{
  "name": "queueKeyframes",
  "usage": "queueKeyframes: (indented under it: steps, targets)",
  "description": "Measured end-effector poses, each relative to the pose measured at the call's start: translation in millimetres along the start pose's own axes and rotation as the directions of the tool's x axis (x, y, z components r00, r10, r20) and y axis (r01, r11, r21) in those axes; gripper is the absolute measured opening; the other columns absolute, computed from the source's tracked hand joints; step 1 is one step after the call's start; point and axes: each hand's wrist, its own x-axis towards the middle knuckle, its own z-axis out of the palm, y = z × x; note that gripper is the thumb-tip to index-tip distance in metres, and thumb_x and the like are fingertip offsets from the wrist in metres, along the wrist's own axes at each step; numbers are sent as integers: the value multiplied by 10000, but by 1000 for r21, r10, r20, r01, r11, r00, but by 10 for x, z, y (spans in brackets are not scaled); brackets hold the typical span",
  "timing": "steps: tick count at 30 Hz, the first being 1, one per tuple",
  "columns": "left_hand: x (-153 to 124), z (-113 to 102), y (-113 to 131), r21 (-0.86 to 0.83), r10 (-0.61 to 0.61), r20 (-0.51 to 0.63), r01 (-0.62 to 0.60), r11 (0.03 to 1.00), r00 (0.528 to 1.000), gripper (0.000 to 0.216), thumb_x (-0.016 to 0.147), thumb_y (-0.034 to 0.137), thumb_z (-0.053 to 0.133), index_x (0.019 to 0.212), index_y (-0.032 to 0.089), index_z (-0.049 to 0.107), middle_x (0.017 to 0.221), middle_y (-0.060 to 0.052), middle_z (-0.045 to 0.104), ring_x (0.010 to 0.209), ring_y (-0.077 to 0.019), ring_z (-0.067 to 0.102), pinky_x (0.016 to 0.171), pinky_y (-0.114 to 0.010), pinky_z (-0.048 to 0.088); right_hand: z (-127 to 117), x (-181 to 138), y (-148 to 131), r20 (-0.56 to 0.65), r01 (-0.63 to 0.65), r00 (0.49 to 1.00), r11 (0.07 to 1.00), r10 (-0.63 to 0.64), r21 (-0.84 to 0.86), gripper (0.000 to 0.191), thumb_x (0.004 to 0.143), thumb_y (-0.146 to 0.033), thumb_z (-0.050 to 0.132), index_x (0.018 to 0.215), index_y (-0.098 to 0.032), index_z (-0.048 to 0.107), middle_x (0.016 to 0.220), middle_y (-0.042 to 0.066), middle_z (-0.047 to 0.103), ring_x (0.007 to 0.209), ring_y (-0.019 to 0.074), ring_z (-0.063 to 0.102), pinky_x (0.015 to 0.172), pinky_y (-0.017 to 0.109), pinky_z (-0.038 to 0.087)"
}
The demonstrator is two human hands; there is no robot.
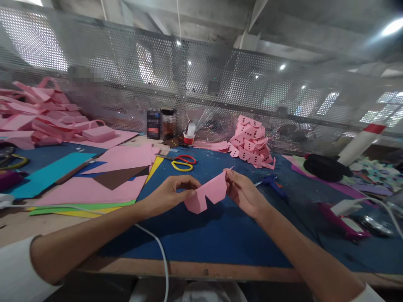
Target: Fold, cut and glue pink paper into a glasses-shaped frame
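A pink foam or paper piece [210, 192] with a triangular notch in its lower edge is held up over the blue mat [233, 243]. My left hand [176, 191] pinches its left end between thumb and fingers. At the right end, my right hand [242, 188] grips the upper corner. Beyond the hands lie scissors [182, 162] with red and yellow handles. A blue glue gun [274, 186] rests just right of my right hand. Farther back is a heap of similar pink pieces [250, 142] with dark dots.
Coloured sheets [100, 188] are stacked at the left, with a pile of pink strips [40, 113] behind. A white cable [160, 243] crosses the front edge. Behind stands a perforated metal screen [201, 79]. A red-and-white cup [189, 136] holds sticks. A magenta device [343, 220] lies right.
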Motion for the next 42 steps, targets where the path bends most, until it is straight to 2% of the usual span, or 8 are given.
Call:
queueKeyframes:
  steps: [5,14,18,22,29,33,37,42]
  targets:
    - [-2,-2,4,45,1,-64,2,999,998,195,848,193,527,989,183,661,976,-22,680,907,-177,610,807,-277,464,-41,28,50,-23,-43,999,998,42,-44,216,826,-373,687,891,-167,679,809,2,631,643,68,551,597,173,473]
    - [-5,31,35,273,85,-153,-41,961,985,195,846,175,506,963,175,662,957,-23,691,908,-167,612,819,-257,462,-30,21,83,5,-31,999,997,32,-76,209,811,-360,704,882,-165,679,795,-6,618,652,72,531,617,173,458]
    - [-20,34,-64,441,224,-120,-151,885,967,218,860,147,487,1006,189,645,945,-27,679,891,-168,607,807,-271,457,-10,-1,75,55,-11,998,995,17,-103,211,809,-367,705,810,-159,662,741,-22,583,624,62,502,613,171,442]
    - [-36,26,-116,606,339,-90,-218,765,936,248,861,121,491,1042,215,632,967,-27,674,941,-188,594,882,-319,424,23,-24,78,65,18,998,982,-6,-190,250,791,-395,718,776,-157,643,717,-24,566,605,57,492,581,162,422]
    - [-94,106,8,521,279,-71,-203,829,958,234,874,277,574,1101,225,601,1079,-28,652,1023,-191,570,935,-326,411,104,-69,146,115,96,991,958,-67,-269,216,800,-369,713,800,-170,629,742,-13,603,632,77,552,624,196,451]
    - [-125,168,18,483,284,-73,-215,849,956,254,861,346,612,1084,226,597,1062,-29,657,1047,-195,559,911,-314,430,151,-110,197,151,93,988,937,-44,-336,189,812,-352,702,812,-173,641,741,-7,618,666,95,572,665,227,459]
    - [-136,198,15,484,362,-59,-290,825,930,162,871,317,603,995,213,613,942,-29,676,986,-191,585,928,-340,434,171,-127,227,157,98,987,917,-39,-387,195,769,-358,738,810,-180,669,748,-6,624,675,103,570,667,238,461]
    - [-142,201,21,528,497,25,-434,730,867,89,880,175,546,948,204,597,853,-23,671,848,-153,607,1029,-399,387,192,-148,193,180,173,978,883,-103,-436,168,790,-342,718,789,-179,679,729,-6,617,645,92,542,626,220,446]
